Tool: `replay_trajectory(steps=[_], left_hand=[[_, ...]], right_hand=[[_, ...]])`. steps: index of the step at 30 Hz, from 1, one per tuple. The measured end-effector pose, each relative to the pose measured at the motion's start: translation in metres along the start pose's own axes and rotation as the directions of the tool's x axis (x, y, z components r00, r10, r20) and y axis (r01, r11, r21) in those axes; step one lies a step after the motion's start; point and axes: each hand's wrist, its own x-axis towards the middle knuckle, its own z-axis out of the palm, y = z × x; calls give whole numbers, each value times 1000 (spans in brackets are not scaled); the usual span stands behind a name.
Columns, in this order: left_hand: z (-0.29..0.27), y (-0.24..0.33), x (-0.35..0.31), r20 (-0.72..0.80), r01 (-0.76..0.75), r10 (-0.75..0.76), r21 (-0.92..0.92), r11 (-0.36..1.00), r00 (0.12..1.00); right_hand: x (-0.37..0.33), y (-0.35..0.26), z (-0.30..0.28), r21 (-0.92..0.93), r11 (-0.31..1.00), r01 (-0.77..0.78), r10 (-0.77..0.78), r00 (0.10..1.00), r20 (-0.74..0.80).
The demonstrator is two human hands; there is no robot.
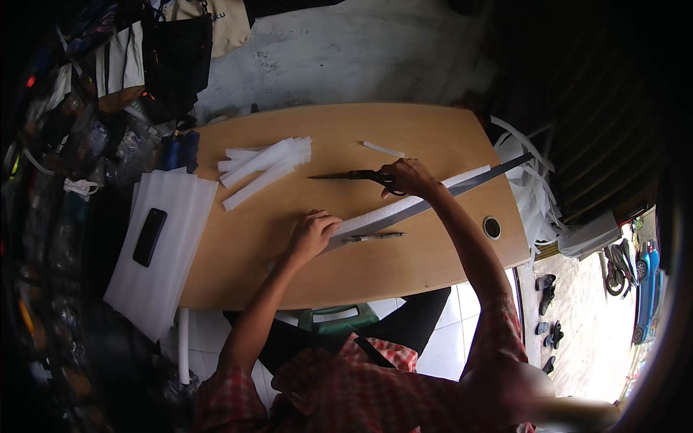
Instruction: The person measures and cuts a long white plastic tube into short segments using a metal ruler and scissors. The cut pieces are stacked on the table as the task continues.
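At the far left, dark clutter of bags and bottles crowded the room's edge, too dim to sort out. Beside it a stack of white foam sheets [160,245] overhung the left end of the table, with a flat black phone [149,236] lying on top. The light-brown wooden table with rounded ends [289,274] stood against a scuffed pale grey wall [346,50]. On its back left part lay a loose pile of cut white foam strips [264,167], and one short white foam piece [382,149] rested apart, further right.

Near the table's middle the left hand [312,234] pressed flat, fingers together, on the near end of a long white foam strip [411,204] that ran slantwise up to the right, past the table's edge. A slim pen [375,236] lay just beside that strip, on its near side. The right hand [408,177] had its fingers closed through the handles of long dark scissors [354,175], blades pointing left, resting just beyond the strip.

A round cable hole [491,227] sat near the table's right end. Past it, white foam offcuts [530,187] hung in a tangle, and sandals [546,289] lay on the pale tiled floor [577,317] at right.
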Motion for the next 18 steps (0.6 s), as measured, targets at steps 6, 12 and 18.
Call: replay_trajectory(steps=[6, 12, 18], left_hand=[[-2, -7, -11, -94, 16, -13, 40, 999, 995], [6, -12, -13, -158, 39, -56, -112, 993, 986], [3, -10, -16, -135, 12, -22, -80, 997, 991]], right_hand=[[28, 15, 31, 110, 992, -56, 47, 995, 87], [39, 32, 41, 180, 971, -158, 118, 969, 216], [30, 12, 35, 124, 986, -111, 95, 987, 133]])
